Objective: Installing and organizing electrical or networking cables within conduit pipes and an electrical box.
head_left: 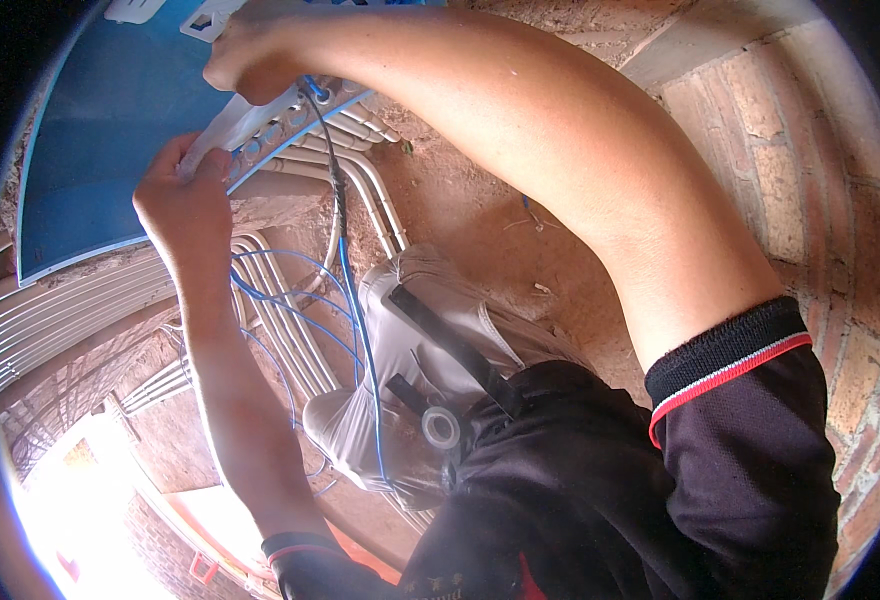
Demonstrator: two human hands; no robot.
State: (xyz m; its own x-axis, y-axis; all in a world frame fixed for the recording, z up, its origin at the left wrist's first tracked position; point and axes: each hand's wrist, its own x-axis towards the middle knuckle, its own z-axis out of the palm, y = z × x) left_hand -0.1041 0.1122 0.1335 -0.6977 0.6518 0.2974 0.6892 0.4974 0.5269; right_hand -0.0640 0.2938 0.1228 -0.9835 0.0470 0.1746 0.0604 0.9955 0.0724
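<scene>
A translucent whitish plastic strip runs slantwise in front of the lower edge of a blue metal box. My left hand pinches its lower end, with the thumb on top. At the upper end my right hand is closed over the strip, its fingertips partly hidden. Just beside the strip, a black-sleeved cable bundle and blue cable enter through round holes in the box's edge. Below, the bundle continues as blue cable hanging past my legs.
White conduits rise along the wall to the box, and more conduits run on the left. Loose blue cables loop under my hands. A roll of tape hangs at my waist. A brick wall stands on the right.
</scene>
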